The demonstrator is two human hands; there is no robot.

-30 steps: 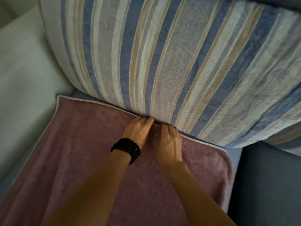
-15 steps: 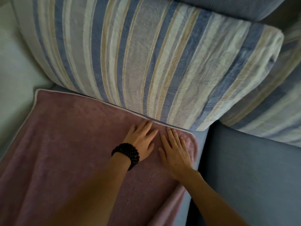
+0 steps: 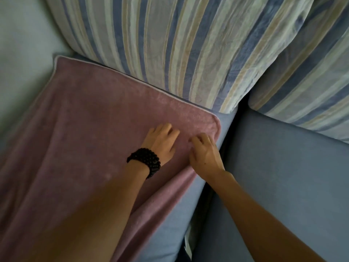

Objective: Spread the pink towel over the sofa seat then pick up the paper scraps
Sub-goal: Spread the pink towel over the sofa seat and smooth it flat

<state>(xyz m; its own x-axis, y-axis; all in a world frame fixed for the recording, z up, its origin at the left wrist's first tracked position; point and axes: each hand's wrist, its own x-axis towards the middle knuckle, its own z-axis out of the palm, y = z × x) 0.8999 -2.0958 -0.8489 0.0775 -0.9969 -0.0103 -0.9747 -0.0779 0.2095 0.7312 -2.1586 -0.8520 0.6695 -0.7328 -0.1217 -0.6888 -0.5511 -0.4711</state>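
Blue sofa seat (image 3: 283, 176) fills 3 to 6 o'clock. Striped cushions (image 3: 179, 44) run 11 to 2. Pink towel (image 3: 75, 138) lies flat over the left seat, 7 to 10 o'clock, far corner at centre. Left hand (image 3: 160, 142), beaded bracelet (image 3: 145, 161), palm down, fingers loosely curled on towel. Right hand (image 3: 205, 154) just beside it; fingers curled at the towel's edge, cannot tell if gripping.

left hand (image 3: 160, 143): bare, no rings visible | left wrist: black beaded bracelet (image 3: 145, 161), several strands of round beads, just behind the hand | right hand (image 3: 204, 154): bare, wrist unadorned | forearms: bare, no sleeves visible
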